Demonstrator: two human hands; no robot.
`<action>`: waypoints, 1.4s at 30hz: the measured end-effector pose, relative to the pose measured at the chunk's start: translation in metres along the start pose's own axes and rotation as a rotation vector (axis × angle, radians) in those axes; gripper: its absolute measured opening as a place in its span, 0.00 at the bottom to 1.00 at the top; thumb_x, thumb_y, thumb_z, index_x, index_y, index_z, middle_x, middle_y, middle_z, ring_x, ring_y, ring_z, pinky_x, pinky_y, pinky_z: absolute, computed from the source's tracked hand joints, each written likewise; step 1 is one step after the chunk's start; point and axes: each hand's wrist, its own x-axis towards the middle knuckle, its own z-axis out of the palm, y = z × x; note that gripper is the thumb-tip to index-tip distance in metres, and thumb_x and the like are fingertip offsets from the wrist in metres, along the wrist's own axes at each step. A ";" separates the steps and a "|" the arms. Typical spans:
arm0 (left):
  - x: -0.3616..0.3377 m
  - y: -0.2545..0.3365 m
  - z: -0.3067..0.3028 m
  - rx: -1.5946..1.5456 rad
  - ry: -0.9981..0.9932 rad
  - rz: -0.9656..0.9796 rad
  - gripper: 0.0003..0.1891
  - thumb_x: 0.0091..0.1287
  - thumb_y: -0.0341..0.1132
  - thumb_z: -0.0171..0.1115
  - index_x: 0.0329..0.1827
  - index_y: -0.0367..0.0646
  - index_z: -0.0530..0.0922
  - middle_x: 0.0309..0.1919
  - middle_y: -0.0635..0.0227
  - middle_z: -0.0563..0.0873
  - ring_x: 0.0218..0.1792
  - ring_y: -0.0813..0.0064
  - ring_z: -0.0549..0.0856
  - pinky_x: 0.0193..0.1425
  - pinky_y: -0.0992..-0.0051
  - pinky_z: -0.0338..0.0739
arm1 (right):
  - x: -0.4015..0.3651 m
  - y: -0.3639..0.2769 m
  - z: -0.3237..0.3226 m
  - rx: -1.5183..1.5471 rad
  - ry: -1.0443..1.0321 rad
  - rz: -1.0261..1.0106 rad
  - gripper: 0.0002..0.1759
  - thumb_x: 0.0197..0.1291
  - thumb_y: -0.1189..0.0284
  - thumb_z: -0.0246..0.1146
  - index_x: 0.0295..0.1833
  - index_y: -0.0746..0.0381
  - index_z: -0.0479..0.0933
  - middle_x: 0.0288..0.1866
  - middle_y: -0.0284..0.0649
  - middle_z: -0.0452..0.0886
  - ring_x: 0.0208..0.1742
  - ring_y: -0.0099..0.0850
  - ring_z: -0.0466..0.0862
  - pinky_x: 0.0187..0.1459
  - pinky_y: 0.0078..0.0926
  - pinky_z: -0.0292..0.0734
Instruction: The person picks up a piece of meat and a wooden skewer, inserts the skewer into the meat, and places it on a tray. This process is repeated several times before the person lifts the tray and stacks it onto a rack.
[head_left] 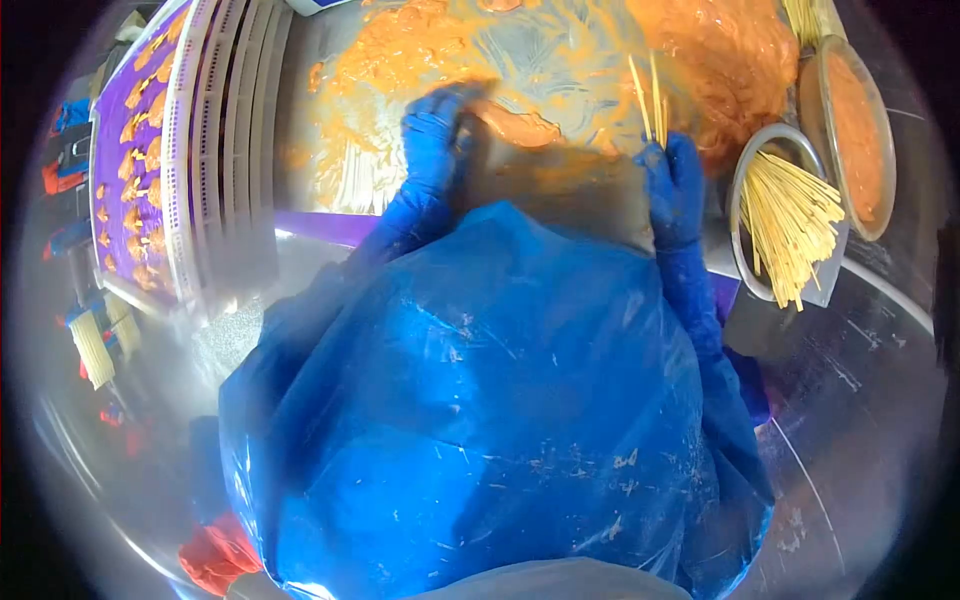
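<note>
My right hand [677, 190], in a blue glove, is closed around a few thin wooden sticks [655, 100] that point up and away from me. At the near edge of the metal work surface [575, 190], my left hand [437, 135], also in a blue glove, is by the left end of a piece of orange-coated meat [518, 125]. Its fingers are dark and smeared by motion, so their grip cannot be made out. Orange sauce and pale marks cover the surface around it. A large heap of coated meat [730, 75] lies beyond my right hand.
On the right, an oval metal container [742, 215] holds many sticks [790, 220], beside a bowl of orange mixture [858, 140]. Stacked white trays [185, 160] stand at left, the outermost carrying skewered pieces on purple. A red-gloved hand [218, 555] shows at lower left.
</note>
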 end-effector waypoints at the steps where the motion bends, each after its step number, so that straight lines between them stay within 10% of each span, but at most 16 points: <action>1: -0.004 0.003 0.004 0.072 -0.127 0.115 0.19 0.56 0.27 0.60 0.53 0.47 0.82 0.49 0.58 0.84 0.51 0.54 0.81 0.59 0.61 0.75 | 0.004 -0.013 0.008 0.000 -0.011 -0.008 0.08 0.66 0.74 0.59 0.49 0.63 0.74 0.36 0.34 0.79 0.34 0.22 0.77 0.38 0.21 0.74; 6: -0.011 0.009 0.031 0.077 -0.315 0.443 0.16 0.53 0.31 0.64 0.46 0.57 0.83 0.46 0.66 0.84 0.48 0.58 0.81 0.51 0.61 0.76 | 0.028 -0.037 0.042 0.567 0.267 0.118 0.07 0.65 0.75 0.60 0.48 0.63 0.73 0.35 0.35 0.79 0.35 0.24 0.78 0.38 0.23 0.75; 12: 0.004 0.029 0.032 0.135 -0.304 0.324 0.19 0.51 0.29 0.64 0.48 0.57 0.83 0.48 0.66 0.85 0.48 0.58 0.81 0.53 0.61 0.76 | 0.036 0.038 0.057 0.525 0.126 0.180 0.13 0.67 0.75 0.58 0.55 0.65 0.74 0.40 0.38 0.81 0.38 0.25 0.80 0.45 0.22 0.77; 19: 0.005 0.031 0.032 0.083 -0.273 0.293 0.23 0.53 0.24 0.58 0.54 0.51 0.82 0.54 0.61 0.83 0.51 0.54 0.81 0.58 0.61 0.76 | 0.049 0.039 0.037 1.271 -0.063 0.313 0.18 0.70 0.67 0.58 0.62 0.62 0.75 0.41 0.35 0.78 0.41 0.25 0.79 0.45 0.25 0.78; 27: -0.004 0.026 0.012 0.093 -0.366 0.322 0.26 0.52 0.26 0.62 0.56 0.54 0.81 0.55 0.65 0.82 0.56 0.57 0.79 0.61 0.59 0.73 | 0.015 0.047 0.002 0.115 -0.255 0.280 0.10 0.64 0.69 0.63 0.48 0.61 0.81 0.29 0.26 0.75 0.30 0.19 0.73 0.36 0.19 0.70; 42: 0.004 0.020 0.054 0.073 -0.290 0.368 0.12 0.57 0.33 0.63 0.45 0.53 0.85 0.45 0.70 0.86 0.48 0.60 0.81 0.55 0.62 0.73 | 0.019 0.050 -0.004 -0.194 -0.389 0.197 0.17 0.61 0.60 0.65 0.41 0.65 0.82 0.28 0.37 0.80 0.31 0.24 0.77 0.35 0.29 0.72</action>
